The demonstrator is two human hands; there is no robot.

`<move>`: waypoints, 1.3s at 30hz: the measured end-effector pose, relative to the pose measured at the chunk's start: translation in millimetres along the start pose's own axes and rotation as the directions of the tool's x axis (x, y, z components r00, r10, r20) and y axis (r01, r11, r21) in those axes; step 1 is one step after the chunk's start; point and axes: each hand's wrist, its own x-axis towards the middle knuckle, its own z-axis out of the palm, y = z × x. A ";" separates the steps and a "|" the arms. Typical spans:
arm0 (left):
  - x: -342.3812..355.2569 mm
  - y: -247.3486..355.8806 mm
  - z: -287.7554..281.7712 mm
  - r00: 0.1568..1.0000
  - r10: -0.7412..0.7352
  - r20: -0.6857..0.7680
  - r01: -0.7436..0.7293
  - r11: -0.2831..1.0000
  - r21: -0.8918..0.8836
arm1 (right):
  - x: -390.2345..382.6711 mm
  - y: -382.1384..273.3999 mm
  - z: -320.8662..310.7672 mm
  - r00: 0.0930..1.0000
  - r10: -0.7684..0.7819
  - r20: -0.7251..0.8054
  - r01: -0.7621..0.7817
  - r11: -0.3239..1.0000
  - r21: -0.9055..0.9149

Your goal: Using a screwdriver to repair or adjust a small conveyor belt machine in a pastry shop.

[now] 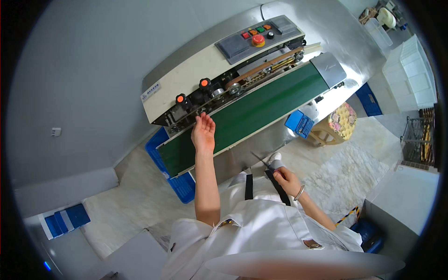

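Note:
Before me on a steel table stands a band sealing machine [196, 77] with a cream cover and a green conveyor belt [270, 107]. My left hand [204, 135] reaches over the belt's left part, palm up and fingers stretched out, with the fingertips close beside the rollers under the cover. Whether they touch the rollers I cannot tell. Lower and to the right, my right hand [287, 181] is closed around a thin, dark, pointed tool [262, 161]. Its tip points up and left, and its exact kind does not show.
Two black knobs [205, 84] with orange caps jut from the machine; a red emergency button [258, 40] sits on its panel. A small blue box [299, 123] lies at the table's [242, 161] front edge. Nearby are a floral-topped stool [342, 122], blue crate [182, 187] and white bins [410, 70].

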 end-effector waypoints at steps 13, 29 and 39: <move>-158.4 -139.4 -93.0 0.945 -0.280 -0.170 0.328 0.822 0.466 | 141.9 37.8 -39.2 0.920 -0.339 0.196 0.351 0.492 -0.797; -149.0 -194.0 -102.4 0.957 -0.238 -0.168 0.290 0.834 0.470 | 129.4 4.6 -50.6 0.788 -0.614 0.041 0.455 0.536 -0.712; -106.4 -175.4 -98.3 0.956 -0.275 -0.098 0.288 0.839 0.461 | 275.9 -288.2 -90.5 0.447 -0.837 0.317 0.523 -0.043 -0.851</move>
